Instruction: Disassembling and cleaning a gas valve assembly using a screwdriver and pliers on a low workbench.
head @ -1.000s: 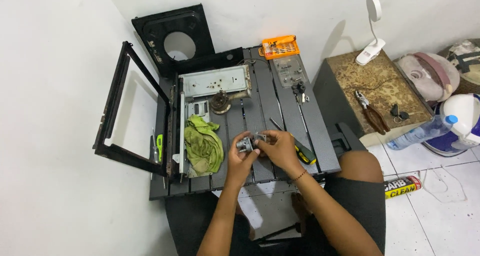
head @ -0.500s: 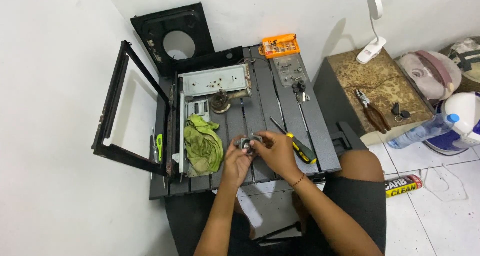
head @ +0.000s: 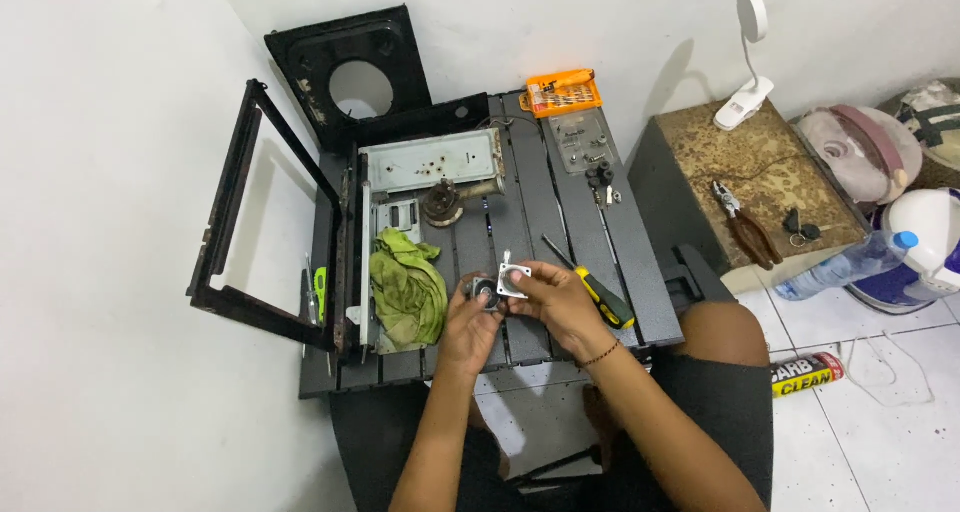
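Above the front half of the dark slatted table (head: 560,187), near its middle: both hands, close together, fingertips almost meeting.

Left hand (head: 470,324): fingers curled shut around a small dark round part (head: 487,294), held from below and from the left, thumb over its top.

Right hand (head: 553,300): fingers closed on a small square metal plate (head: 514,279), pinched at its right edge between thumb and forefinger. Plate face light grey, with a round opening at centre; tilted slightly, left edge touching the dark round part. Thin bracelet at the right wrist.

Just right of the right hand, flat on the table: screwdriver (head: 590,284) with yellow and black handle, shaft pointing up and left.

Just left of the left hand: crumpled green rag (head: 408,287), lying on the lower end of a grey sheet-metal chassis (head: 430,162). On that chassis, above the rag: a rusty round burner part (head: 442,202).

At the left table edge: black rectangular frame (head: 255,222), standing on edge and tilted outward. Behind it, against the wall: black panel with round hole (head: 355,77).

At the far table edge: orange bit case (head: 565,92), lid open; just below it, a small clear tray (head: 580,137) with loose small parts.

Right of the table: brown-topped stand (head: 750,172) with white clip lamp (head: 745,52) and pliers (head: 745,227).
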